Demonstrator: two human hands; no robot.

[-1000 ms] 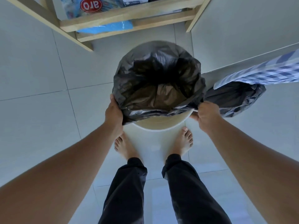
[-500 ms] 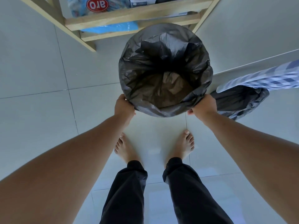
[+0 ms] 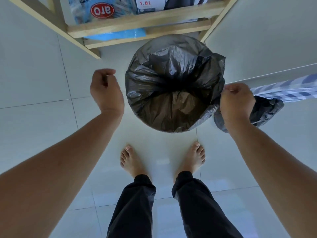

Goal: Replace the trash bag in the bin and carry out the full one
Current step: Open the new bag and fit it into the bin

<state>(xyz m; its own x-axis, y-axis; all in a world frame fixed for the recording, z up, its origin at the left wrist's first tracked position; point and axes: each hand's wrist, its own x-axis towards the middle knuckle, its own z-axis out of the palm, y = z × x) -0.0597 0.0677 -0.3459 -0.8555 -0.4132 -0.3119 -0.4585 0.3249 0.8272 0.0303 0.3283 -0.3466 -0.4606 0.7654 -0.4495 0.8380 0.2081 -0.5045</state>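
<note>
A round bin stands on the tiled floor in front of my bare feet, lined with a new black trash bag (image 3: pixel 173 93) whose edge is folded over the rim and hides the bin itself. My left hand (image 3: pixel 106 90) hovers to the left of the bin, fingers curled, holding nothing and apart from the bag. My right hand (image 3: pixel 237 102) pinches a loose flap of the new bag at the bin's right rim. The full black trash bag (image 3: pixel 267 112) lies on the floor to the right, partly hidden behind my right hand.
A wooden shelf unit (image 3: pixel 145 19) stands just behind the bin, holding a blue packet (image 3: pixel 103 11) and a box. A blue checked cloth (image 3: pixel 288 88) hangs in from the right above the full bag. Open tiled floor (image 3: pixel 42 117) lies to the left.
My left hand has let go of the bag's rim and moved left and up. My right hand has shifted up along the right rim, pinching a flap. The liner now sits fully over the rim.
</note>
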